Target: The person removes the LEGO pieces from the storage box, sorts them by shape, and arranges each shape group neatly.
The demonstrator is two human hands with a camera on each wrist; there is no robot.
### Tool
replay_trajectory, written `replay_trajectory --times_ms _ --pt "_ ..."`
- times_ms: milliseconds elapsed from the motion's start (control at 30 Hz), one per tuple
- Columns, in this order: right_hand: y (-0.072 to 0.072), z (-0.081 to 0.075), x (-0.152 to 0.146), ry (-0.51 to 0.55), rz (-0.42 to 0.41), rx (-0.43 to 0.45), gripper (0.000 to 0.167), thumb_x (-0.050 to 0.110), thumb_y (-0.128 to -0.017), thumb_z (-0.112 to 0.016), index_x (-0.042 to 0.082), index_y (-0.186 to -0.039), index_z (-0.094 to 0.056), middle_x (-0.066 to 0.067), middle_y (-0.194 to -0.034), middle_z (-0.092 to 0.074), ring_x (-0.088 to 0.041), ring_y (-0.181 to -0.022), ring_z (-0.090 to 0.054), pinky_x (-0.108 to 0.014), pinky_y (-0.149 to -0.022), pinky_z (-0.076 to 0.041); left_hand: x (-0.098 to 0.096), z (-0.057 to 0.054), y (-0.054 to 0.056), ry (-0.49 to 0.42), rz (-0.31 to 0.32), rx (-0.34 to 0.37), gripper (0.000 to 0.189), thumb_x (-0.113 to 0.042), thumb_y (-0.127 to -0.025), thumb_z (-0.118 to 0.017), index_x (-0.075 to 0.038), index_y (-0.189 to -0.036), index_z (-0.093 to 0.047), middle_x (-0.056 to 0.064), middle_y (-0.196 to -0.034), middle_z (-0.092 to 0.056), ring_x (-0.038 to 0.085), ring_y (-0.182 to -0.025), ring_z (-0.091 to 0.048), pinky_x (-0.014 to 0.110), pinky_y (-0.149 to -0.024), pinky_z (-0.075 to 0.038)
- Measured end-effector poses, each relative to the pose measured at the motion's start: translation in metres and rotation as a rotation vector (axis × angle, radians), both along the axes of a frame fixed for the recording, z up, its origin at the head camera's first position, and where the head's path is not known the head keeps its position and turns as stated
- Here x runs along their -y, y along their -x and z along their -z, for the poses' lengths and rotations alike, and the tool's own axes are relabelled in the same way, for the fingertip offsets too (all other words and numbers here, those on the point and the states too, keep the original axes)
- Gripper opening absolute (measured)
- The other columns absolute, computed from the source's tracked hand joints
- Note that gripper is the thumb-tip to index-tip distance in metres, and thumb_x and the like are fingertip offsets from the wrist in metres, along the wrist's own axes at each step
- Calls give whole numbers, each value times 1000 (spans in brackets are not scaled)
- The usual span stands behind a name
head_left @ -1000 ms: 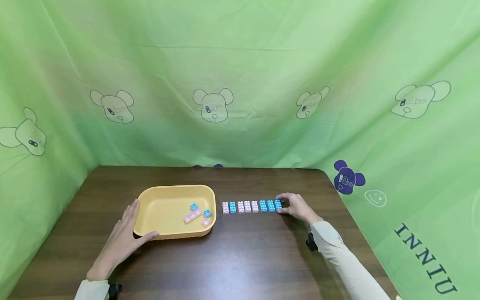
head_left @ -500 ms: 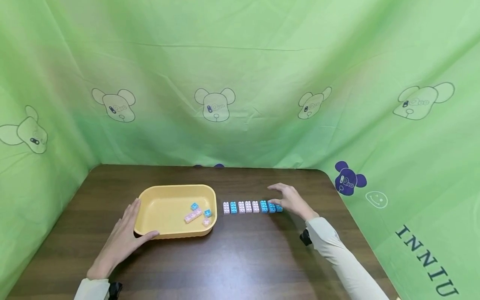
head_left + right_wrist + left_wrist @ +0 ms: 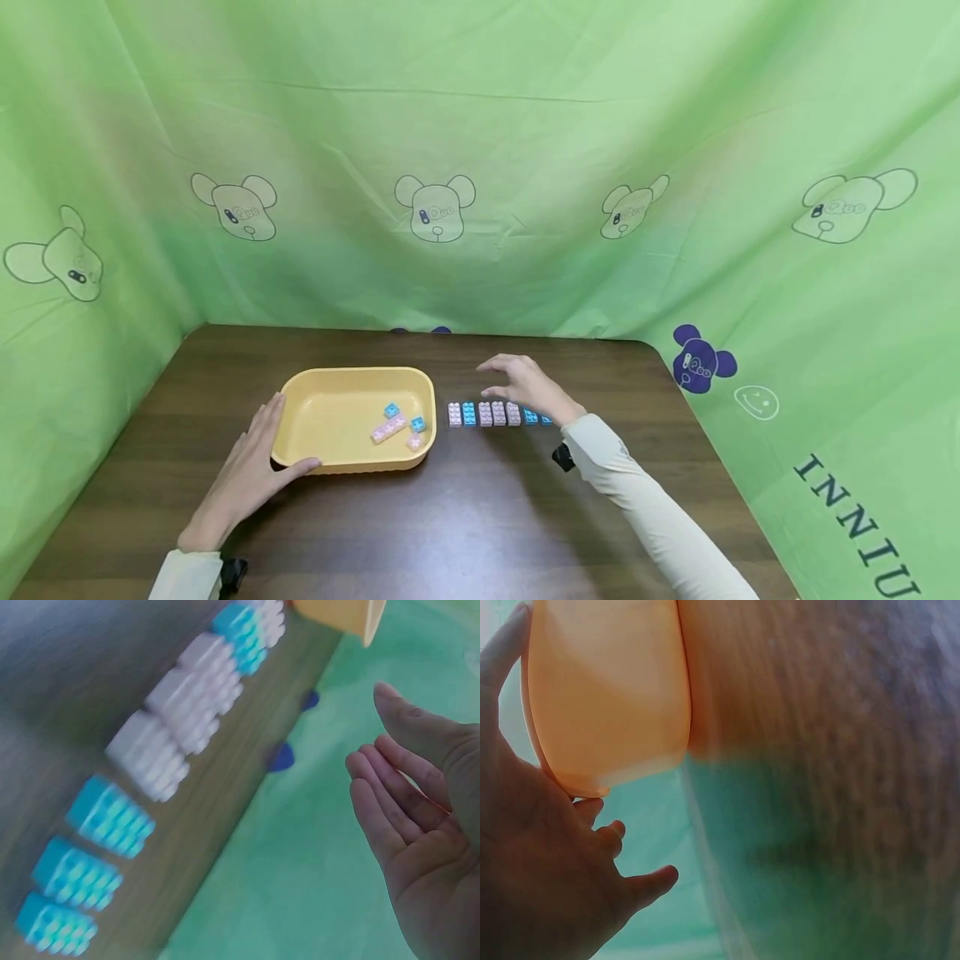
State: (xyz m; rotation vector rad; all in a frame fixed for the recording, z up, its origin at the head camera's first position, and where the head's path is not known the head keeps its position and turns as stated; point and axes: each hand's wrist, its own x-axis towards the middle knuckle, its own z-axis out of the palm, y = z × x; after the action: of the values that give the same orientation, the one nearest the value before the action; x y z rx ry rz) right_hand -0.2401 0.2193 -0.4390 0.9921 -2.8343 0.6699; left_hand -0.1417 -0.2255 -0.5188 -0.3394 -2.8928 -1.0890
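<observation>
My left hand (image 3: 238, 487) rests against the left end of a yellow plastic tub (image 3: 322, 425), its thumb along the near rim; the left wrist view shows its outstretched fingers by the tub wall (image 3: 611, 690). In the tub lie a long pink building brick (image 3: 388, 429), a small pink brick (image 3: 415, 442) and two small blue bricks (image 3: 417, 424). My right hand (image 3: 528, 387), holding nothing, hovers above a row of pink and blue bricks (image 3: 485, 414), partly covering its right end. In the right wrist view, three blue bricks (image 3: 77, 871) stand apart from the pink ones (image 3: 150, 756).
The brown wooden table (image 3: 420, 533) carries the tub at left and the brick row to its right. A green curtain (image 3: 480, 275) printed with bear faces hangs behind the table and along both sides.
My right hand has let go of the rightmost blue brick, lifted and moved left over the row towards the tub. My left hand stays at the tub.
</observation>
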Motion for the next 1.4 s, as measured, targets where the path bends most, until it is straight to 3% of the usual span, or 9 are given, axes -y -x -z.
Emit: replay_trajectory --times_ms 300,533,733,933,967,1233,1400 --pt "6 -2 54 -8 -118 20 37 10 -92 -83 -6 -124 -73 -18 -123 -74 -33 -115 -71 -40 -101 -57 0 -1 -1 -4 0 1 120 -56 -92 -78 -15 -172 1 18 -177 -6 48 -160 -7 78 -119 -14" --pt "9 6 97 -20 -185 63 33 6 -93 -81 -7 -123 -74 -18 -121 -74 -31 -106 -73 -35 -92 -60 0 -2 0 3 2 -3 120 -56 -92 -78 -13 -172 0 18 -177 -6 48 -160 -8 78 -118 -16" --pt "12 15 126 -55 -213 72 31 7 -93 -82 -6 -121 -75 -16 -117 -76 -29 -108 -73 -31 -95 -58 0 0 1 0 4 -9 120 -56 -92 -78 -13 -171 0 18 -177 -7 48 -160 -8 78 -118 -16" --pt "12 23 148 -98 -202 94 26 3 -92 -82 -6 -116 -76 -16 -112 -77 -26 -105 -73 -28 -94 -58 0 0 -1 -5 0 -8 120 -56 -91 -79 -14 -172 0 19 -177 -7 49 -159 -8 77 -119 -15" --pt "15 30 150 -117 -201 69 24 7 -93 -82 -3 -114 -78 -12 -110 -78 -22 -102 -73 -26 -92 -58 0 0 -1 -6 0 -8 120 -56 -91 -79 -13 -172 0 19 -177 -7 49 -159 -8 77 -119 -15" --pt "13 38 168 -277 -70 28 22 11 -91 -83 5 -113 -81 -3 -111 -80 -16 -101 -75 -23 -90 -57 0 1 -1 -12 -3 -13 120 -56 -91 -79 -13 -172 -1 19 -177 -8 49 -159 -9 77 -119 -16" --pt "14 43 171 -303 -28 -6 18 10 -88 -85 10 -106 -83 1 -105 -80 -13 -91 -74 -22 -81 -57 0 0 0 -13 -5 -18 120 -55 -91 -79 -14 -172 -1 20 -176 -9 50 -159 -9 77 -119 -16"
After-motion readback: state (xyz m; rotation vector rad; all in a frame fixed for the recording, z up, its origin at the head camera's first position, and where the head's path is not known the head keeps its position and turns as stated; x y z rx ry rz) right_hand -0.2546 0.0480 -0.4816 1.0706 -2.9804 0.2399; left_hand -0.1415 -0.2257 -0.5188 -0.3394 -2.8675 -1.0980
